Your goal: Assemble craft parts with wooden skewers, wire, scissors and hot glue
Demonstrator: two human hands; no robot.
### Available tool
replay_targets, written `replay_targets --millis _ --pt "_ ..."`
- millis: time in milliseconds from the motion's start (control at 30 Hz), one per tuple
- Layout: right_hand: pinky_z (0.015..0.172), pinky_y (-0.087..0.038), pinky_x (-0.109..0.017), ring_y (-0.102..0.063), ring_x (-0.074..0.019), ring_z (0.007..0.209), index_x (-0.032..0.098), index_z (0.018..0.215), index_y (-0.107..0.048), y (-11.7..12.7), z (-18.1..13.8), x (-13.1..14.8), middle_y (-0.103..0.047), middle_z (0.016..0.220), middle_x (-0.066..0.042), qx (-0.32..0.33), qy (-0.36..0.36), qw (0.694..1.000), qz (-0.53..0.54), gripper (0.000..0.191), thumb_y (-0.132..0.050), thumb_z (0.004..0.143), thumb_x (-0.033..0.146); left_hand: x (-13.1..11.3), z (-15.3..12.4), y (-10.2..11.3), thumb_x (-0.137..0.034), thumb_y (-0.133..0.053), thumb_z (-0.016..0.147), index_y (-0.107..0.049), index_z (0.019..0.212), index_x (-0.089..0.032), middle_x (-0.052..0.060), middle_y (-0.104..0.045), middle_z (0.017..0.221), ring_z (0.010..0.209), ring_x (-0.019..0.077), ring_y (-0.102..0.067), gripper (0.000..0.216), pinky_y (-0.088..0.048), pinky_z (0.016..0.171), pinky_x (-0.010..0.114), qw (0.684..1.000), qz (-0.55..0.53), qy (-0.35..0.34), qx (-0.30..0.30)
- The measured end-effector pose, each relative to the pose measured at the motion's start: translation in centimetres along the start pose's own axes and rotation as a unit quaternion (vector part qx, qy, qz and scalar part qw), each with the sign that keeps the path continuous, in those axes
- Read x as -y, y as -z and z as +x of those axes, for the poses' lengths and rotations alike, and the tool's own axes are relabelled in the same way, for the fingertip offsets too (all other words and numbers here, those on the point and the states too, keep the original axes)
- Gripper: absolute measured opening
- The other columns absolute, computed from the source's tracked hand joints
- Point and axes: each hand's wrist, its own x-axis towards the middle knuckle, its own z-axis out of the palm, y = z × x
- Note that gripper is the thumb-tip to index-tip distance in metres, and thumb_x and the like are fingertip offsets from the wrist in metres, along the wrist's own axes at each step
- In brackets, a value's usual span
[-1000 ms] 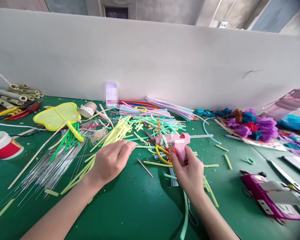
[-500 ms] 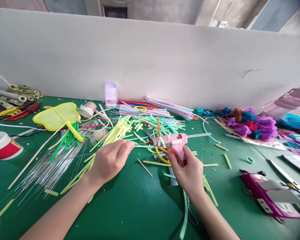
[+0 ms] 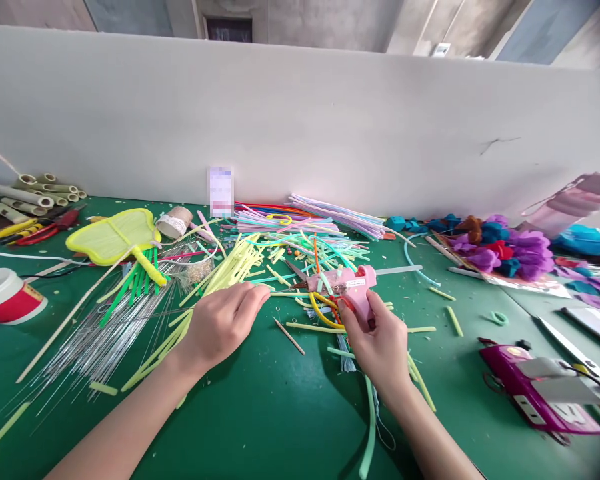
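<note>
Right hand (image 3: 380,337) wrapped firmly round the handle of the glue gun (image 3: 357,287), nozzle towards the left hand (image 3: 229,320), which is curled closed, its contents, if any, hidden! The gun hangs over mid-tabletop (image 3: 280,413), yellow strips (image 3: 235,263) behind the left hand, wires (image 3: 100,347) to its left, power strip (image 3: 535,393) out right.

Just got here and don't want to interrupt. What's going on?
Someone at a green table holds a pink glue gun in the right hand, pointed toward the closed left hand. The hands are apart; whether the left one grips anything is hard to tell. Yellow-green strips and thin wires lie nearby.
</note>
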Motion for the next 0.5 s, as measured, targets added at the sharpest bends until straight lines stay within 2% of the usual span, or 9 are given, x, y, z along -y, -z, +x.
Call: replay_targets --millis 300,500 --pt "0.048 -0.026 -0.025 -0.030 -0.0111 0.049 0.023 0.073 -0.045 0.13 0.09 -0.24 -0.037 0.055 0.008 0.008 0.003 1.000 0.001 0.027 -0.060 0.090 0.038 -0.03 -0.10 -0.05 -0.009 -0.064 0.092 -0.057 0.095 -0.016 -0.002 -0.067 0.071 0.058 0.0124 -0.063 0.010 -0.042 0.056 0.026 1.000 -0.003 0.003 -0.001" --pt "0.046 -0.026 -0.025 -0.031 -0.0108 0.049 0.023 0.072 -0.045 0.28 0.07 0.00 -0.036 0.055 0.008 0.016 -0.011 1.000 0.018 0.029 -0.060 0.089 0.039 -0.01 -0.07 -0.06 -0.010 -0.062 0.094 -0.057 0.096 -0.016 0.000 -0.069 0.075 0.063 0.0127 -0.067 0.008 -0.044 0.058 0.024 1.000 -0.005 0.014 -0.007"
